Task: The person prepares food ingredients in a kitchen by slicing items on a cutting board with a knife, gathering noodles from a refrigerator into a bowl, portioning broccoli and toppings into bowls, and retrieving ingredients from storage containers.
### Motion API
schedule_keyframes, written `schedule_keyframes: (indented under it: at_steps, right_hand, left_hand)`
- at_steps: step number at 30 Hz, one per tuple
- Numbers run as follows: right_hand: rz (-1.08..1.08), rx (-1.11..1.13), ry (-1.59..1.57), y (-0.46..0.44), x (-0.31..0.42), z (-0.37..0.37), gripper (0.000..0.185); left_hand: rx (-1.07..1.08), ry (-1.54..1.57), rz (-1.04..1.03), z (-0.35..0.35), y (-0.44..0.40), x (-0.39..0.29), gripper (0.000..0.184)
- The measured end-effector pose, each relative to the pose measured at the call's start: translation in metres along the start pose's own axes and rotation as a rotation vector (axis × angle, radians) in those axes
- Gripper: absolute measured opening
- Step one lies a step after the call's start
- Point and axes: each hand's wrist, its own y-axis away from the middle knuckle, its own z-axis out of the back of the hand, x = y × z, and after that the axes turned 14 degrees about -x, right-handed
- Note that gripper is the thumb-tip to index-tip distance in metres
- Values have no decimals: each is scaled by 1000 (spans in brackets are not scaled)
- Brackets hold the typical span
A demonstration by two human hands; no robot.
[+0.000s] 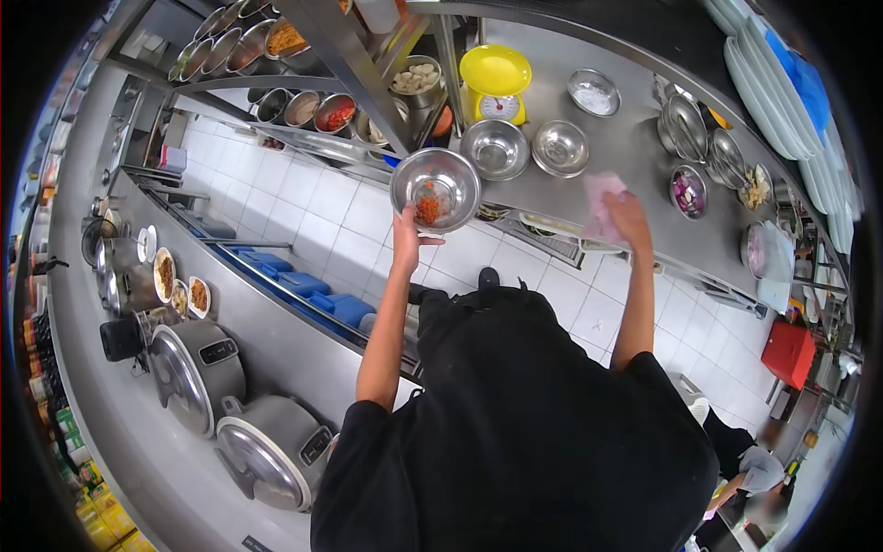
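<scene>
My left hand (pixel 407 241) holds a steel bowl (pixel 448 175) by its near side, with a little chopped orange food (pixel 428 207) at the bottom. Over the front edge of the steel counter (pixel 552 189), my right hand (pixel 627 221) has its fingers closed on a pink cloth (pixel 602 204). Two steel bowls, one left (pixel 495 150) and one right (pixel 560 149), sit on the counter between my hands. Behind them stands a yellow scale (pixel 498 83), and a small bowl with something white (pixel 594 93) is to its right.
Food containers (pixel 336 113) line the rack at the upper left. A bowl of purple pieces (pixel 688 192) sits on the right of the counter. Two large cookers (pixel 195 373) stand at the lower left. Another person (pixel 762 469) is at the lower right.
</scene>
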Motion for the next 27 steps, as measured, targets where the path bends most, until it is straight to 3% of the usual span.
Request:
schedule_keyframes:
  at_steps: [3,6,8,10,11,12,13,15,19,20,23,25,27]
  right_hand:
    - [-70,-185,101,-34,-60,9,58]
    - [51,-337,143,-71,-148,-12,68]
    - [302,-524,365,-39,-133,-27,53]
    - [843,-216,356,-51,-200,-120,55]
    - [358,280,-216,2,-107,-79,54]
    - [-306,461,-697,61,1,-29,54]
    - [-387,531,-733,82,32,-21,50]
    - [-405,534,-773,93,5,-63,48]
    - [-454,243,-894,95,-64,-105,43]
    - [-498,192,-899,97,-68,-100,42]
    - [-636,70,-945,83,-104,-99,43]
    - [-768,-19,-1033,59,-119,-97,32]
    - [-730,-159,-1099,18,-163,-110,37]
  left_hand:
    - [105,31,52,-5,-5,4,66]
    - [174,41,74,-24,1,-2,71]
    - [223,-30,64,-41,5,-4,76]
    - [283,-141,12,-66,14,-4,79]
    - [316,-191,-12,-80,19,-2,80]
    - [394,-219,9,-92,25,-2,85]
    - [422,-247,25,-104,28,6,86]
    - [452,-305,42,-123,29,22,88]
    - [659,-267,226,-130,35,10,91]
    - [671,-204,228,-122,34,0,83]
    - [450,-280,-39,-55,-8,23,55]
    - [186,-379,-75,26,-54,51,35]
    - [-129,-650,-135,117,-81,69,21]
